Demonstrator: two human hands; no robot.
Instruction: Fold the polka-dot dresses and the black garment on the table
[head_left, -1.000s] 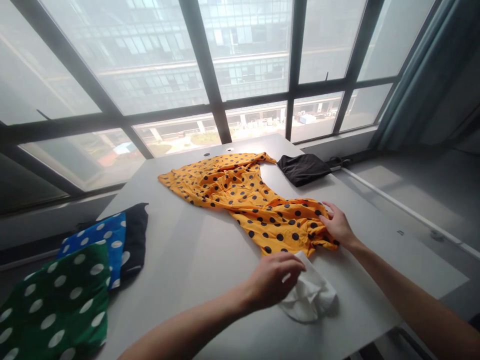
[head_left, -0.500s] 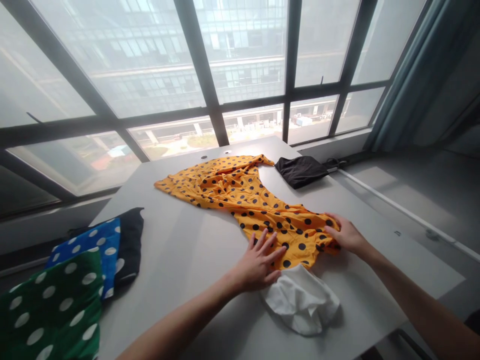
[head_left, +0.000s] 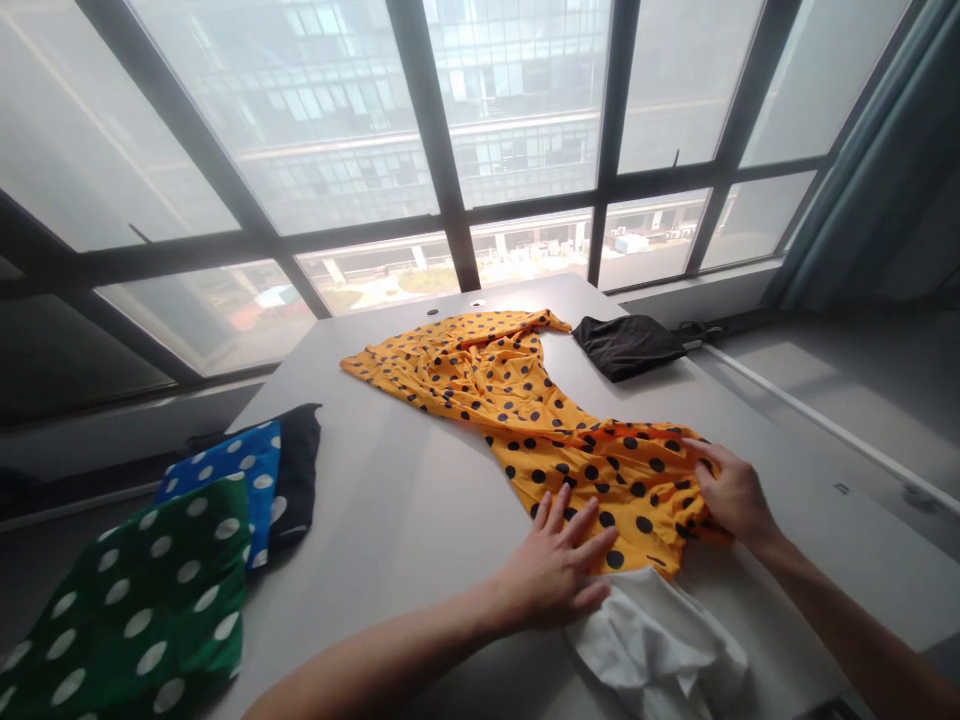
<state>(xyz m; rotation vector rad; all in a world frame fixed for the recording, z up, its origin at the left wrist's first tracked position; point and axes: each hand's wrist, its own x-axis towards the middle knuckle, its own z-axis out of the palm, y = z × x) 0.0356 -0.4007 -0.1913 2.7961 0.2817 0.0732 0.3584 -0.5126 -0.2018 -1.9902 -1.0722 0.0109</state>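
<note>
An orange garment with black dots (head_left: 517, 400) lies spread across the grey table (head_left: 397, 500), running from the far middle toward me. My left hand (head_left: 559, 565) rests flat on its near edge with the fingers spread. My right hand (head_left: 735, 495) lies on the garment's right end, fingers bent onto the bunched cloth. A crumpled white cloth (head_left: 660, 650) sits just below my left hand, at the table's near edge.
A black folded cloth (head_left: 626, 345) lies at the far right of the table. At the left edge lie a green dotted cloth (head_left: 127, 610), a blue dotted cloth (head_left: 225, 470) and a black cloth (head_left: 296, 470). Large windows stand behind the table; a curtain hangs at right.
My left hand let go of the white cloth and moved up onto the orange garment, fingers spread. The right hand stayed on the garment's right end. The view shifted slightly.
</note>
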